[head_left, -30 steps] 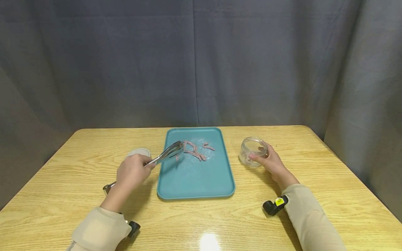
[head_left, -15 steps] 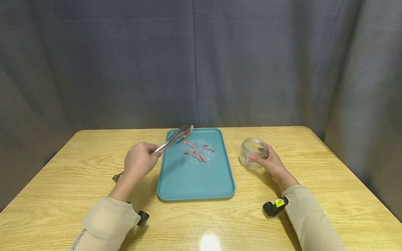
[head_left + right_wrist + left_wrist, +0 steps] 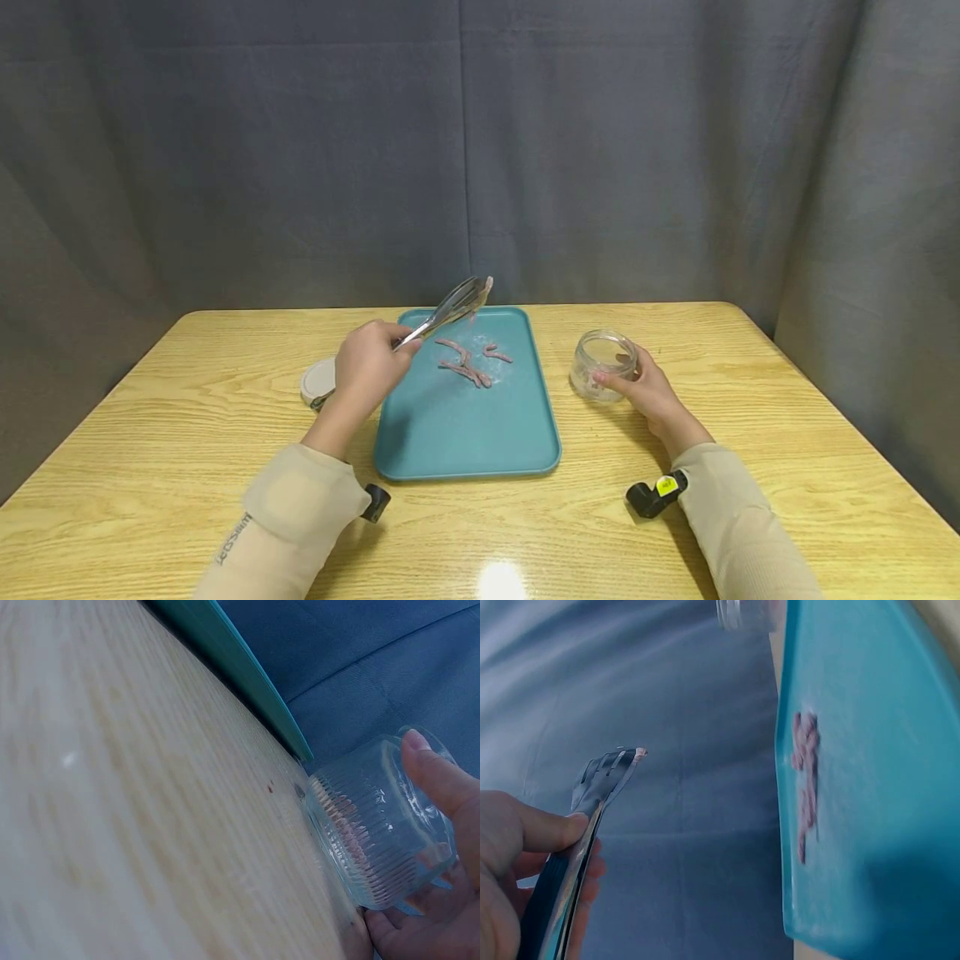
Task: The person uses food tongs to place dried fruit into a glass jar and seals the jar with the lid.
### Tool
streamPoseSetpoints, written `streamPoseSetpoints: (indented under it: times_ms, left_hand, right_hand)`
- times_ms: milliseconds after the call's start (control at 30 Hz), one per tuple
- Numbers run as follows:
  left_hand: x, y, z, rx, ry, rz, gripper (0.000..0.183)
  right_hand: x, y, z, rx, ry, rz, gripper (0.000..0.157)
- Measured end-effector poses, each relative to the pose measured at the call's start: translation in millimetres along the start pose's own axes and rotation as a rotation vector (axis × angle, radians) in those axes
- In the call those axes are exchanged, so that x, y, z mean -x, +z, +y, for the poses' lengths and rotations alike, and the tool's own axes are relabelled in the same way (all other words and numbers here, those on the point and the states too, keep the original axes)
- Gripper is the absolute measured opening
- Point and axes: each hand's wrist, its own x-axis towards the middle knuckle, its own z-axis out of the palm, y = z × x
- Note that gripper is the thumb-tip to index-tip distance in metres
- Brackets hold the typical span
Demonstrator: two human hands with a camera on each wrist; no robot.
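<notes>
My left hand (image 3: 371, 364) holds metal serving tongs (image 3: 448, 312) raised above the far part of the teal tray (image 3: 468, 437). Pinched at the tongs' tip is a pale pink strip (image 3: 487, 290), also visible in the left wrist view. On the tray lie several pink, worm-like strips (image 3: 468, 373), some overlapping, and a short curved one (image 3: 497, 352) sits apart to their right. Right of the tray, a clear glass jar (image 3: 592, 360) stands uncapped, and my right hand (image 3: 651, 390) grips its side. Pinkish pieces (image 3: 349, 829) show through the jar's ribbed wall.
A round white lid (image 3: 318, 380) lies on the wooden table (image 3: 487, 533) left of the tray, partly hidden behind the left forearm. Whitish residue marks the tray around the strips. A grey curtain (image 3: 315, 167) hangs behind the table.
The left hand has lifted the tongs from the tray and carried them right and away from the body, a strip at their tip. The right hand and jar have stayed put.
</notes>
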Motion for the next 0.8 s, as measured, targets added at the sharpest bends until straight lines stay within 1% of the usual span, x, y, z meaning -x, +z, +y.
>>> streamPoseSetpoints:
  times_ms: [167, 367, 533, 700, 800]
  left_hand:
    - [-6.5, 6.3, 16.7, 0.014, 0.017, 0.023, 0.021]
    - [-9.2, 14.9, 34.5, 0.048, 0.024, 0.029, 0.019]
    - [-10.7, 23.9, 42.8, 0.071, 0.044, 0.045, 0.018]
    - [-11.7, 33.7, 48.8, 0.113, 0.053, 0.031, 0.019]
    - [-12.2, 39.0, 52.6, 0.111, 0.056, 0.022, 0.020]
  right_hand:
    - [-0.8, -0.3, 1.5, 0.001, -0.004, -0.003, 0.085]
    - [-0.4, 0.0, 2.0, 0.009, -0.009, -0.010, 0.084]
    - [0.7, 0.3, 0.7, 0.013, -0.006, -0.011, 0.086]
    - [1.6, -0.4, 0.6, 0.010, 0.008, 0.003, 0.087]
    - [2.1, -1.0, 0.0, 0.016, 0.010, 0.002, 0.086]
